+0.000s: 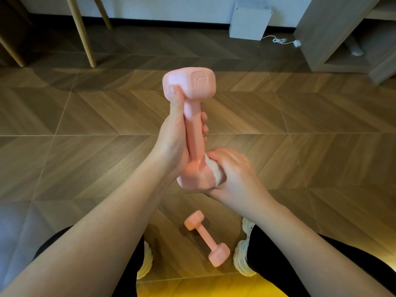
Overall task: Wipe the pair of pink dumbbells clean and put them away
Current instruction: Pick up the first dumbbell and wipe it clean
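Observation:
My left hand [174, 138] grips the handle of a pink dumbbell [194, 125] marked 1KG, held nearly upright in front of me, thumb up against its top head. Around the dumbbell's lower head my right hand [233, 176] presses a pale cloth [217, 172], which is mostly hidden under the fingers. The second pink dumbbell [206, 237] lies on the wooden floor between my feet.
My white shoes [243, 256] stand either side of the floor dumbbell. Wooden furniture legs [84, 33] rise at the back left. A white box [249, 20] with a cable leans on the far wall, and a low wooden shelf unit [342, 33] stands at the right.

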